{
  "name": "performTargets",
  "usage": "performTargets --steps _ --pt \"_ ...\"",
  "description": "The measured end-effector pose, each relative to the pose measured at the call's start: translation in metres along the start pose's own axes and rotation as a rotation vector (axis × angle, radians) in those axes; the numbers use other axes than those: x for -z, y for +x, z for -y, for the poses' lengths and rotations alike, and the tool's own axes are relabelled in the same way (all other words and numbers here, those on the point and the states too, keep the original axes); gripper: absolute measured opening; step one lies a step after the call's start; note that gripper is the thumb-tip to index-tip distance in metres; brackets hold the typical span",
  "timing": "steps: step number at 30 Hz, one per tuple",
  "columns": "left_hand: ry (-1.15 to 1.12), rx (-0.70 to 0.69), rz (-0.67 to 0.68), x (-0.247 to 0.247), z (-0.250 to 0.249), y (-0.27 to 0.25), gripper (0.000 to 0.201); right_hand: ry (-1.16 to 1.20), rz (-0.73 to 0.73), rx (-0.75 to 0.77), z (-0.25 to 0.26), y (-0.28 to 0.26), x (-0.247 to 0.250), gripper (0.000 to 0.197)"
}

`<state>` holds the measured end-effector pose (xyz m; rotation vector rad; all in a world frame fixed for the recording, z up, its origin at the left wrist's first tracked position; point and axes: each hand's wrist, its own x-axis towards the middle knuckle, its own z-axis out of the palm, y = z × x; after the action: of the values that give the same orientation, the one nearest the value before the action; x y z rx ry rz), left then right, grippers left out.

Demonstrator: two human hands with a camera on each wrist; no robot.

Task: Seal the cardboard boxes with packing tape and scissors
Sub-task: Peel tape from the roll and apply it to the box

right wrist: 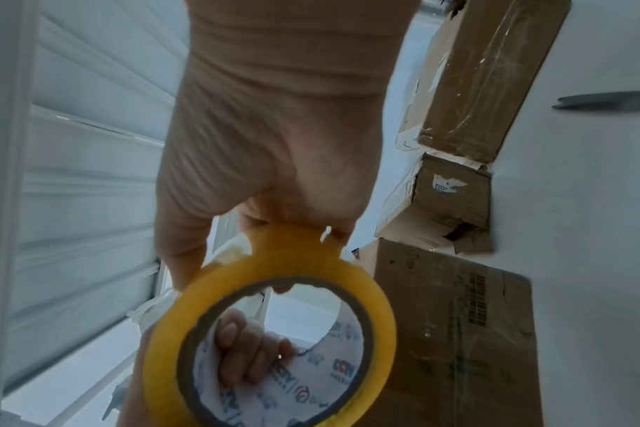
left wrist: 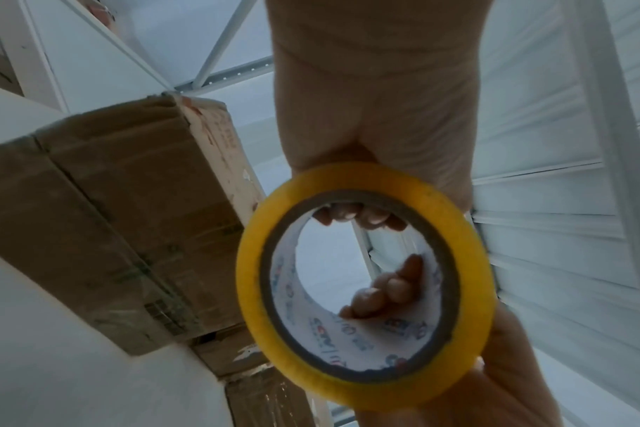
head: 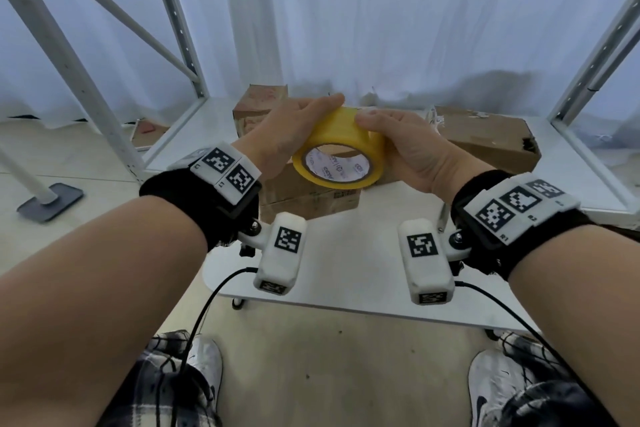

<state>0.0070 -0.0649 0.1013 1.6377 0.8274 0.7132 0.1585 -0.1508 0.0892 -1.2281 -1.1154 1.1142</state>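
I hold a yellow packing tape roll (head: 337, 135) with both hands above the brown cardboard box (head: 304, 196) on the white table (head: 346, 270). My left hand (head: 304, 121) grips the roll's left side, thumb on top. In the left wrist view its fingers (left wrist: 358, 215) curl into the core of the roll (left wrist: 475, 274). My right hand (head: 391, 139) grips the right side, thumb pressing the outer face. The right wrist view shows that hand (right wrist: 274, 144) on the roll (right wrist: 293, 260) and grey scissors (right wrist: 610, 99) lying on the table.
A second box (head: 259, 104) stands at the back left, and a long flat box (head: 485, 139) lies at the right. A white metal shelf frame (head: 86, 90) surrounds the table, with a curtain behind. My shoes and the wrist cables are below the table's front edge.
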Motion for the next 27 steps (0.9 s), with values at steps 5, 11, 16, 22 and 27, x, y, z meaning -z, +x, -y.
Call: performTargets --steps 5,11,16,22,27 --pt "-0.286 0.112 -0.179 0.006 0.001 -0.002 0.016 0.006 0.054 0.037 -0.002 0.006 0.002 0.067" --pt "0.069 -0.029 -0.125 0.008 0.002 -0.006 0.030 -0.136 0.107 -0.014 -0.005 0.011 -0.001 0.017" --pt "0.208 -0.108 -0.120 0.006 0.002 -0.004 0.032 -0.190 0.075 -0.004 -0.005 0.013 -0.006 0.012" --pt "0.313 -0.151 -0.146 0.000 -0.001 0.000 0.027 -0.138 0.015 -0.001 -0.004 0.014 -0.008 0.013" --pt "0.283 -0.113 -0.166 -0.006 -0.005 -0.002 0.032 -0.135 -0.041 -0.001 -0.002 0.011 -0.016 0.015"
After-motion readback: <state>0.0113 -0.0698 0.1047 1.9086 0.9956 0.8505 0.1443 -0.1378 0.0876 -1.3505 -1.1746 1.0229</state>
